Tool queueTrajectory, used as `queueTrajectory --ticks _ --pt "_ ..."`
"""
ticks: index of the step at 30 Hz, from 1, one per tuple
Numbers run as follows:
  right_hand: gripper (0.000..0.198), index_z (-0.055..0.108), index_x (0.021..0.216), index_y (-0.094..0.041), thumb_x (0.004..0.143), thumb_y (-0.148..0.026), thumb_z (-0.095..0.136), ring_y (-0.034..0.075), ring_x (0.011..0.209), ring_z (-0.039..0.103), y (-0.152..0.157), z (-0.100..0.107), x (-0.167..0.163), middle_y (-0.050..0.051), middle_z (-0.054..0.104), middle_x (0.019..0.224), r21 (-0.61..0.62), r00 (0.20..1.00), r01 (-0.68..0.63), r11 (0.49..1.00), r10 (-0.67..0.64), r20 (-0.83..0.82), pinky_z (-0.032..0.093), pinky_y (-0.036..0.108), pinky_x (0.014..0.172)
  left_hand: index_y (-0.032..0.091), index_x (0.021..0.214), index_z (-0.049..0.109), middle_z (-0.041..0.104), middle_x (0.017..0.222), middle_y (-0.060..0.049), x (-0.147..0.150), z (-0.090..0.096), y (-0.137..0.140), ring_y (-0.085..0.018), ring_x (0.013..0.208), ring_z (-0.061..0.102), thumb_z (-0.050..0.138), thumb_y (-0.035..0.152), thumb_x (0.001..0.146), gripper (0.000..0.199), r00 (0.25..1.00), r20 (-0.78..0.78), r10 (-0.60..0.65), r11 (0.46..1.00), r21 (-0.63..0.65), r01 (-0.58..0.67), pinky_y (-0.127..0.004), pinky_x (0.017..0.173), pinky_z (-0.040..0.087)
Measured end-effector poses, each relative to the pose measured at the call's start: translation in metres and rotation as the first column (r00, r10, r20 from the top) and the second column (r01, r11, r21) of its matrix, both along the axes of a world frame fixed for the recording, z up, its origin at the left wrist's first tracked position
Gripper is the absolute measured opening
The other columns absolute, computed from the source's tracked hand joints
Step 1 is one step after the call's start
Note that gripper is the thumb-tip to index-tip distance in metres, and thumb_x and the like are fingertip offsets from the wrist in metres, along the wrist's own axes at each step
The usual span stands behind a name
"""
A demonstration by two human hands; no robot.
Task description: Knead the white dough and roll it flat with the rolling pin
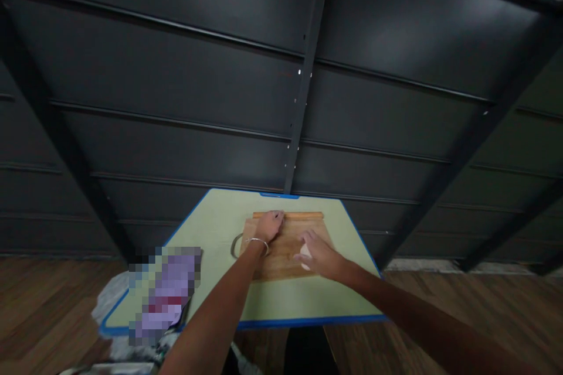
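A wooden board (285,258) lies on a pale table. Along its far edge runs a thin, straight wooden rolling pin (303,215). My left hand (270,225) is over the pin's left part, with its fingers curled down around it; a bracelet circles that wrist. Above the right side of the board, my right hand (320,253) is closed around a pale, rounded lump of dough (305,256), which the fingers partly cover. Beside the board's left edge, a curved metal handle or ring (234,245) shows, partly behind my left wrist.
The pale green table (220,211) has a blue rim. A purple, pixelated item (169,290) lies at its left side. Clear plastic (109,296) hangs near the left edge. A dark panelled wall (197,70) rises behind; wooden flooring (440,299) surrounds the table.
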State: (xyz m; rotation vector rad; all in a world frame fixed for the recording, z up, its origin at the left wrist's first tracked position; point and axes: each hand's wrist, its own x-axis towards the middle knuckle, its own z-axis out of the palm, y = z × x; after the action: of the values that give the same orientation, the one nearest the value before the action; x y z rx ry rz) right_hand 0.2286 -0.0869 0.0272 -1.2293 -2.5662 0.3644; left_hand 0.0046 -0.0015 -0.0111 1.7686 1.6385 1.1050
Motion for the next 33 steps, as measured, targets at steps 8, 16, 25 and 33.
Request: queueTrajectory --ticks 8,16,25,33 --pt "0.021 0.071 0.117 -0.019 0.106 -0.033 0.058 0.027 0.118 0.067 -0.022 -0.010 -0.015 0.013 0.073 0.122 0.095 0.982 0.176 0.980 -0.181 0.044 0.050 0.039 0.110 0.023 0.061 0.051 0.061 0.061 -0.003 0.001 0.008 -0.013 -0.019 0.065 0.056 0.043 0.038 0.104 0.047 0.999 0.032 -0.027 0.999 -0.033 0.028 -0.030 0.070 0.038" --pt "0.051 0.061 0.141 -0.020 0.092 -0.031 0.070 0.033 0.129 0.066 -0.036 -0.054 0.012 0.017 0.070 0.137 0.123 0.911 0.370 0.921 -0.334 -0.240 0.052 0.051 0.114 0.023 0.062 0.054 0.060 0.061 -0.003 0.002 0.003 -0.007 -0.019 0.062 0.055 0.044 0.038 0.105 0.047 0.998 0.055 -0.036 0.999 -0.021 0.037 -0.031 0.065 0.035" --pt "0.040 0.066 0.135 -0.019 0.096 -0.025 0.067 0.030 0.121 0.066 -0.021 -0.026 0.007 0.016 0.066 0.129 0.146 0.976 0.212 0.966 -0.202 -0.082 0.053 0.046 0.112 0.022 0.064 0.056 0.058 0.058 -0.002 0.003 0.001 -0.009 -0.019 0.060 0.055 0.042 0.039 0.106 0.048 0.997 0.066 -0.037 0.999 -0.038 0.040 -0.031 0.063 0.035" --pt "0.032 0.066 0.129 -0.011 0.108 -0.026 0.047 0.028 0.112 0.068 -0.017 0.011 -0.026 0.021 0.063 0.136 0.214 0.894 0.134 0.968 -0.211 0.395 0.055 0.040 0.101 0.022 0.065 0.055 0.063 0.064 -0.004 0.004 0.005 -0.009 -0.018 0.064 0.056 0.043 0.034 0.106 0.045 0.999 0.012 -0.035 0.999 -0.021 0.035 -0.030 0.064 0.035"
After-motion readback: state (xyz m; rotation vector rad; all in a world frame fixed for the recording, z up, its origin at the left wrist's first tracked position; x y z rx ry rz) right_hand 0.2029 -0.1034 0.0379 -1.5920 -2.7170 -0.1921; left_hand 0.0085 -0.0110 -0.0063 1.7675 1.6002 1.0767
